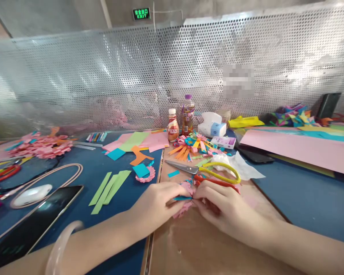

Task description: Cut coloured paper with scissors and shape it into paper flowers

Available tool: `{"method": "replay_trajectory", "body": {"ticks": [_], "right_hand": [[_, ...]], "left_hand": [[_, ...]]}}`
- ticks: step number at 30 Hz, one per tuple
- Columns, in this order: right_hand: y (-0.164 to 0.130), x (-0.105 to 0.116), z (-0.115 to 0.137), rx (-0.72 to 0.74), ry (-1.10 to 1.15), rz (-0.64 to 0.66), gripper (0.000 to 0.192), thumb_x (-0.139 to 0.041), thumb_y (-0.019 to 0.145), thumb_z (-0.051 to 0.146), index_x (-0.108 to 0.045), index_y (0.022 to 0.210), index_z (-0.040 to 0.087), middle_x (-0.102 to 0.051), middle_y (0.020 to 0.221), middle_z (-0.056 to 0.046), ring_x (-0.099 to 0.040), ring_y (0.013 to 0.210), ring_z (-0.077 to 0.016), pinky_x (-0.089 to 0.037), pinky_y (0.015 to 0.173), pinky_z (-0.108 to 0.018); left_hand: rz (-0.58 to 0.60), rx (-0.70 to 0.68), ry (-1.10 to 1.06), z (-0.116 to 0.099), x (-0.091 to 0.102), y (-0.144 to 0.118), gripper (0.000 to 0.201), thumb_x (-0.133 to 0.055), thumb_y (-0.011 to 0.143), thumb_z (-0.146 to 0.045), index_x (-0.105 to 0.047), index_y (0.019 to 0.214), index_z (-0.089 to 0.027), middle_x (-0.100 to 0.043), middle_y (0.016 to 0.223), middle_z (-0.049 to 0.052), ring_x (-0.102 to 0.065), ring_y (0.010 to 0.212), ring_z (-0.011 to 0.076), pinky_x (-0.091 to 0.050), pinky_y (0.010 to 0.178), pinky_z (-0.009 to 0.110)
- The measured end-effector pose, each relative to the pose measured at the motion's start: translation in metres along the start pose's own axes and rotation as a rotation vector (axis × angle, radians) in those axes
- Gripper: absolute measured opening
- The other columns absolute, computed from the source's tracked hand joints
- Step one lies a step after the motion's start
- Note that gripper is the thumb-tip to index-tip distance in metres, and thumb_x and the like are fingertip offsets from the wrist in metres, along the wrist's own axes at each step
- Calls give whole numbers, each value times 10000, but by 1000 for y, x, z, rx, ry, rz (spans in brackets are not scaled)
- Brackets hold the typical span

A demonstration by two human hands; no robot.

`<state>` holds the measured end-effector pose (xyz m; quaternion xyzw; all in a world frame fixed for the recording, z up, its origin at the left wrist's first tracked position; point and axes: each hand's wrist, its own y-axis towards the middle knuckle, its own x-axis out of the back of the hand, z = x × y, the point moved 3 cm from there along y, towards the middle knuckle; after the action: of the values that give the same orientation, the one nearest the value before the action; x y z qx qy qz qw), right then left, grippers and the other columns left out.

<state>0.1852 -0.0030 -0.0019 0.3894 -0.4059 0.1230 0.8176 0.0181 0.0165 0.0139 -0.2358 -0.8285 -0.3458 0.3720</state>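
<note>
Two thumb-and-finger pinches, left hand [162,196] and right hand [225,202], close on a thin blue paper piece [182,198] above the brown tabletop [186,248], ruffled pink paper [184,211] between them. Metal-bladed scissors [197,170] with a looped yellow handle lie beyond; flat green paper strips [106,193] lie leftward.

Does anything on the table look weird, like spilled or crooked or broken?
Nothing looks spilled: the coffee bottle and purple-capped bottle stand upright, caps on. The oddest bit is the orange paper, an uneven, curvy shape beside straight-edged sheets. Also, a crumpled white tissue lies loose by the yellow scissor handle.
</note>
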Motion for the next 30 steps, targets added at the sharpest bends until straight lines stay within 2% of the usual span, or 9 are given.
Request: {"method": "replay_trajectory", "body": {"ticks": [16,23,30], "right_hand": [[-1,-1,0,81,-66,-33,124,-446,819,90,-496,758,185,-512,686,21,-423,566,-78,-351,511,-198],[1,3,7,172,-117,-30,132,-430,848,94,-522,783,163,-551,692,-5,-476,596,-94,-382,525,-207],[1,2,5,128,-86,-35,153,-413,845,96,-535,784,167,-561,696,-7,-500,595,-92,-402,536,-205]], "left_hand": [[-37,23,-25,-1,-1,-1,149,-597,776,-181,-614,922,-204,-680,855,-16,-621,761,92,-482,726,184],[-6,23,-23,-1,-1,-1,164,-594,768,-150,-616,920,-208,-678,893,-20,-618,803,88,-472,754,177],[17,17,-26,-2,0,0,141,-570,781,-143,-611,902,-203,-670,873,-9,-608,783,101,-473,726,198]]}}
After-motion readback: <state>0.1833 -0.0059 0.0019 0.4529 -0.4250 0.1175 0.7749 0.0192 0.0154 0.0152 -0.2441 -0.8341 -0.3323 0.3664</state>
